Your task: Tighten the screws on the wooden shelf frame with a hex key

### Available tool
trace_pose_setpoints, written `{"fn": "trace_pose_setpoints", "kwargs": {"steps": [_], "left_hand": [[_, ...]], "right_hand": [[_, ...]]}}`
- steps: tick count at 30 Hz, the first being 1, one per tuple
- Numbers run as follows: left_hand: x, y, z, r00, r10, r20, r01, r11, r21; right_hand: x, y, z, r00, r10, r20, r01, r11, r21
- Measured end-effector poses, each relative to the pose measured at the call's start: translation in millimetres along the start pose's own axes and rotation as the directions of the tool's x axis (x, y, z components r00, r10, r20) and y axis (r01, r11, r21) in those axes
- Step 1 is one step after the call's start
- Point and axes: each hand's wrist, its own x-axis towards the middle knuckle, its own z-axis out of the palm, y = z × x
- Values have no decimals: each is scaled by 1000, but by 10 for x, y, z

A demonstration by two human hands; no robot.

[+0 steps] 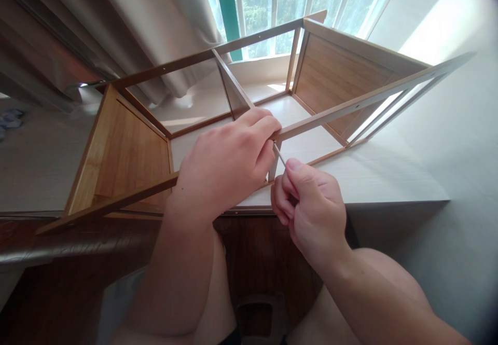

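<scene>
A brown wooden shelf frame (338, 110) lies on its side, with solid panels at both ends and a divider (233, 86) across its middle. My left hand (231, 155) is closed over the near rail where the divider meets it, covering part of that joint. Between the thumb and curled fingers of my right hand (311, 199) is a thin metal rod (279, 154), which looks like a hex key. Its far end reaches the rail close to my left fingertips; the rest is hidden in my right hand.
The frame rests on a white ledge (404, 179) below a barred window (288, 8). Grey curtains (155, 18) hang behind on the left, and a pale wall (474, 142) stands to the right. My legs and a small stool (278, 308) are below, above a dark wooden floor.
</scene>
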Motion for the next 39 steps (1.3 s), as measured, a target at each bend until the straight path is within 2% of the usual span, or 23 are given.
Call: {"fn": "trace_pose_setpoints", "kwargs": {"steps": [4,7,9,13,18,22,24,26,30,34,37,39], "left_hand": [[3,3,-4,1000,-2,7,2,1000,-4],[-1,2,1,1000,-1,1,1,1000,-3],[-5,0,5,1000,0,-3,0,1000,1],[-10,3,6,1000,-5,-6,5,1000,4],[-5,12,-6,1000,-17,12,17,1000,-5],[-1,5,-1,1000,-11,6,11,1000,-4],[-1,1,4,1000,-3,1,3,1000,-2],[-1,-1,7,1000,3,-3,-3,1000,-1],[2,2,5,1000,0,3,0,1000,2],[2,5,0,1000,-7,8,7,1000,1],[-1,4,-1,1000,-8,8,8,1000,-1],[-3,3,-1,1000,-7,6,7,1000,0]], "right_hand": [[36,-8,-42,998,-57,5,57,993,-101],[62,-23,-96,991,-126,40,132,944,-302],[76,-43,-135,979,-189,83,205,858,-471],[113,-105,-202,925,-311,217,367,594,-716],[155,-184,-257,890,-336,309,426,367,-827],[158,-220,-262,873,-341,349,446,263,-856],[151,-222,-251,874,-337,349,448,286,-847],[137,-210,-237,891,-322,319,430,376,-821],[97,-152,-204,950,-242,197,311,672,-672],[81,-76,-158,987,-113,114,147,922,-357],[87,-35,-117,994,-37,99,50,991,-128],[85,-22,-95,997,-23,78,29,997,-71]]}}
